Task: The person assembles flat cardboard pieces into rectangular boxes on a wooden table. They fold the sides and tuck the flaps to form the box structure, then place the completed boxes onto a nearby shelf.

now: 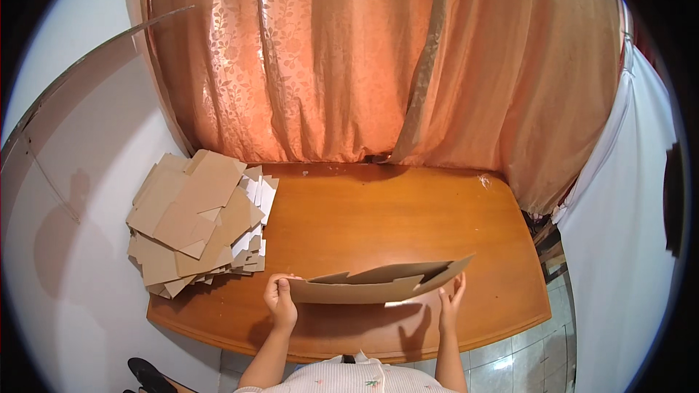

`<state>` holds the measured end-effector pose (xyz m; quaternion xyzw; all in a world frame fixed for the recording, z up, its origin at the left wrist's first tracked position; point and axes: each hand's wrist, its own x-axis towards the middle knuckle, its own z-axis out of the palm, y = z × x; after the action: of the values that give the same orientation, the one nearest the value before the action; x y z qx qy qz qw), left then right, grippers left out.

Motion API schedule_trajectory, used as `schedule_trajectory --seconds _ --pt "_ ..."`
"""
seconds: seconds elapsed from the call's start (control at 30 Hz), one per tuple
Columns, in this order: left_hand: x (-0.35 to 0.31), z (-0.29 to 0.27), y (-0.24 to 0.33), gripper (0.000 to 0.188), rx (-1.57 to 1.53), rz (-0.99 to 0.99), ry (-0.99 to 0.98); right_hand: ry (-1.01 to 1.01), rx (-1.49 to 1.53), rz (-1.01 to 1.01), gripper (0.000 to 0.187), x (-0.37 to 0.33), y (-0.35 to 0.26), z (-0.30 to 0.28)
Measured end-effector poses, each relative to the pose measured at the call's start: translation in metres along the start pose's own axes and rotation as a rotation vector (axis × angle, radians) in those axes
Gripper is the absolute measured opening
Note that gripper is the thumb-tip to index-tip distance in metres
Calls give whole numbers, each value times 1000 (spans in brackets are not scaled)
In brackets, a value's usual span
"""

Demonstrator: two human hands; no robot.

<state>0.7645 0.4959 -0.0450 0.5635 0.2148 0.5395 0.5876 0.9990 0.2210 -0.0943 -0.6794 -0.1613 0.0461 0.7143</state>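
A brown folded cardboard box [349, 292], mostly flattened, is held up above the near part of the wooden table. Its upper edge gapes a little, and cut flaps show along it. My left hand [281, 298] grips its left end, thumb on the near face and fingers behind. At the other end, my right hand [453, 297] has its fingers upright against the right edge, the palm turned inward. Both hands cast shadows on the tabletop below.
A tall, uneven pile of flattened brown and white cardboard boxes [193, 218] stands on the left of the wooden table [393, 222]. Orange curtains [328, 58] hang along the far edge. White walls rise at left, white cloth [619, 196] hangs at right. Dark footwear [149, 375] lies lower left.
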Motion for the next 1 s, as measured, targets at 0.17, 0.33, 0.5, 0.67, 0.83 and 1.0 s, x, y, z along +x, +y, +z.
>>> schedule_trajectory --seconds 0.17,0.33,0.5,0.67,0.83,1.0 --pt "11 19 2 31 -6 -11 -64 -85 115 30 59 14 3 -8" --pt "0 27 -3 31 105 90 -79 -271 144 50 60 9 6 13" --pt "-13 12 -9 31 114 11 -59 -349 -41 -32 67 1 -7 40" --pt "-13 12 -13 30 140 -53 -64 -478 -115 -130 62 12 -37 31" --pt "-12 9 -31 29 188 -102 -84 -445 -397 55 78 17 -32 28" --pt "-20 4 -40 29 143 -144 -82 -411 -597 280 77 9 -19 23"
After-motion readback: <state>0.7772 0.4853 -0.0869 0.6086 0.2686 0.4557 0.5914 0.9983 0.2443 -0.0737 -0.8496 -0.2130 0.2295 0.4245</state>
